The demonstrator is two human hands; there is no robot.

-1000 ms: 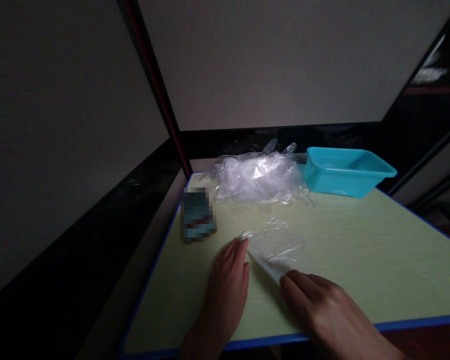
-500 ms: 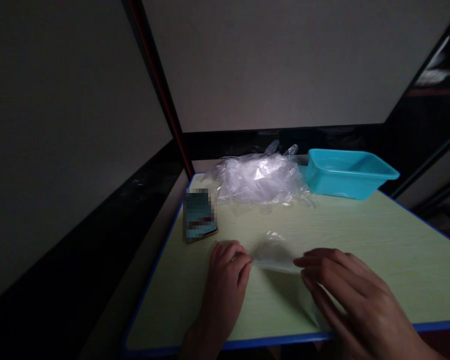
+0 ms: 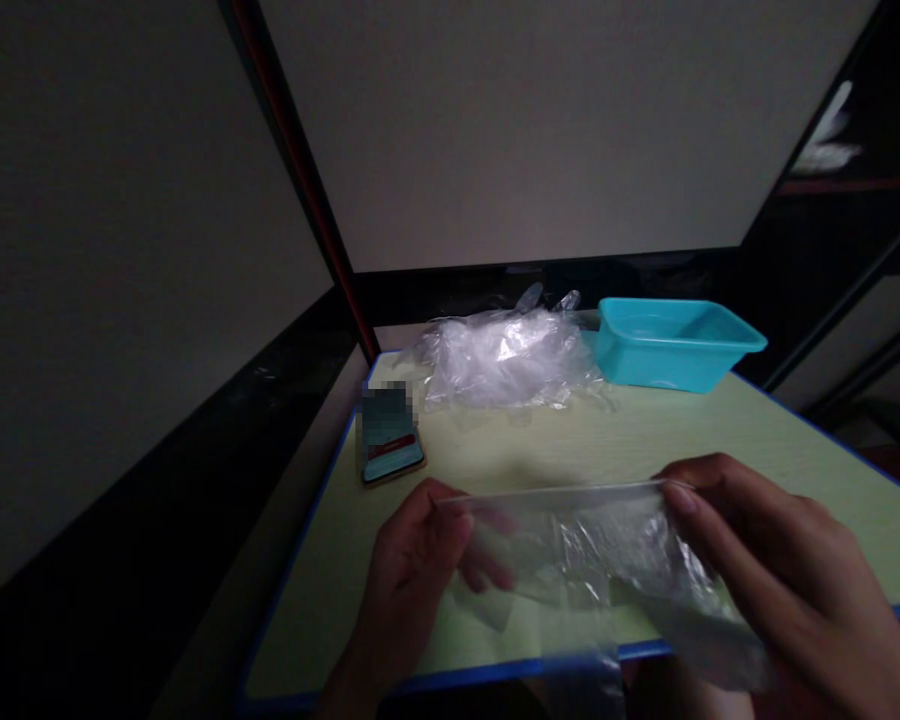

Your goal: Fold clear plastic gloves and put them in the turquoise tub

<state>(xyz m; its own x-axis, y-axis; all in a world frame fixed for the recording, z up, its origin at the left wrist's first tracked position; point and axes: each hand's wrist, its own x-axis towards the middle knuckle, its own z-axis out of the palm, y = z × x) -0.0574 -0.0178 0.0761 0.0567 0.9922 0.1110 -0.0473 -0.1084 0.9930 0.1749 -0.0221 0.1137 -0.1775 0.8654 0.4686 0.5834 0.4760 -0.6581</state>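
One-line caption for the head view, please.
Left hand and right hand stretch a clear plastic glove above a pale green table, near a teal tub.

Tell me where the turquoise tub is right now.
In the head view the turquoise tub sits at the far right of the table, just right of the heap of clear plastic gloves, well beyond both hands.

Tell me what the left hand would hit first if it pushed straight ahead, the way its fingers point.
Probably the phone lying on the table; the left hand, pinching the clear plastic glove, points roughly there. Depth is unclear.
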